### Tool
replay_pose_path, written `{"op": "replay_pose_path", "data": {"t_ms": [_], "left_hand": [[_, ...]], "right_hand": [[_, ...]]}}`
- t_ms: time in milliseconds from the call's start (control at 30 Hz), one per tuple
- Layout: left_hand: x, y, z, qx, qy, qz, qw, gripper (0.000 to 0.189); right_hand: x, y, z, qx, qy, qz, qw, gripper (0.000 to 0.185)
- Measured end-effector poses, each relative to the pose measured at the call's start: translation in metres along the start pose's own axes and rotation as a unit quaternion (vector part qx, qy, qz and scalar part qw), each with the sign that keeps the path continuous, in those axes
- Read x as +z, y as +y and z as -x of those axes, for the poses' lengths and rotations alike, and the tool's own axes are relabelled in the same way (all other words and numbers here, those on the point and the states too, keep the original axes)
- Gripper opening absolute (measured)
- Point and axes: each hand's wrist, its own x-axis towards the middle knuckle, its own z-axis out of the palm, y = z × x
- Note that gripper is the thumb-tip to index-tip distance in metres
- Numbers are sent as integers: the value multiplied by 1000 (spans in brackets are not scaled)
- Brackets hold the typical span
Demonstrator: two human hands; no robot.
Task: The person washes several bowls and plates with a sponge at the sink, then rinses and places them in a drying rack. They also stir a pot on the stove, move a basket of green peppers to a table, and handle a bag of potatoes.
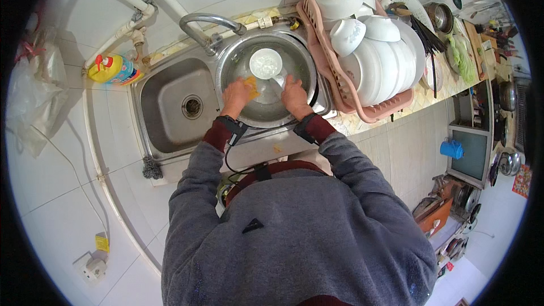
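A round stainless steel basin (229,51) with water in it sits over the right side of the sink. My left hand (237,97) is over its near left part, closed on a yellow-orange cloth (252,86). Across from it, my right hand (295,97) grips the short handle of a white ladle (265,63). The ladle's round bowl faces up towards the basin's far side and holds some clear, bubbly water. Small green bits float near the basin's right wall. The fingertips of both hands are partly hidden.
Left of the basin is a bare sink bowl (170,110) with a drain. A curved faucet (212,17) rises behind. A pink dish rack (340,80) stacked with white bowls and plates (378,72) stands close on the right. A yellow detergent bottle (112,70) is at the left corner.
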Motion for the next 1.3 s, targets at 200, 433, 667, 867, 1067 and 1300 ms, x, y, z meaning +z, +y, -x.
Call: {"op": "replay_pose_path", "data": {"t_ms": [200, 433, 667, 867, 1067, 1300], "left_hand": [[42, 2, 5, 47, -75, 64, 994, 43], [66, 5, 2, 72, 67, 103, 990, 45], [58, 31, 8, -32, 18, 352, 935, 35], [49, 33, -1, 84, 26, 115, 989, 31], [47, 43, 4, -136, -165, 459, 862, 32], [36, 42, 1, 102, 78, 147, 981, 41]], "right_hand": [[49, 24, -13, 98, -107, -272, 951, 49], [-4, -9, 13, 201, -159, -588, 767, 52], [-31, -42, 22, 8, 100, -387, 917, 64], [-48, -35, 14, 125, -88, -484, 862, 58], [-45, -41, 16, -57, 162, -273, 946, 55], [-50, -33, 11, 125, -112, -487, 857, 58]]}}
